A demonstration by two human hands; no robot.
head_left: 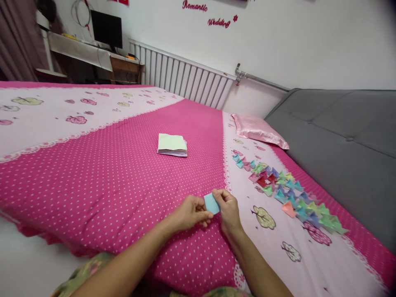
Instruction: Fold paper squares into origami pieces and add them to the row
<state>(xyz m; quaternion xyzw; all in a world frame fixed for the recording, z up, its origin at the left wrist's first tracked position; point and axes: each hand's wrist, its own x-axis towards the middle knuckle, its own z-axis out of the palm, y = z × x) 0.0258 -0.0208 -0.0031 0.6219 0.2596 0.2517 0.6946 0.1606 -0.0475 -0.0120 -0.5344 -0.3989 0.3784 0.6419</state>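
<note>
A small folded piece of light blue paper (pixel 212 204) is held between my two hands, above the pink dotted bedspread (pixel 130 177). My left hand (pixel 192 212) pinches its lower left side with thumb and fingers. At its upper right edge, my right hand (pixel 228 206) grips it the same way. Beyond my hands lies a stack of square paper (pixel 172 142), with a pale green sheet on top. To the right, several folded paper boats (pixel 287 192) in many colours stand in rows on the white printed band of the bedspread.
A pink satin pillow (pixel 258 128) lies against the grey padded headboard (pixel 343 119) on the right. A radiator (pixel 182 74) runs along the far wall. At the back left, a desk (pixel 83 51) carries a black monitor (pixel 107 29).
</note>
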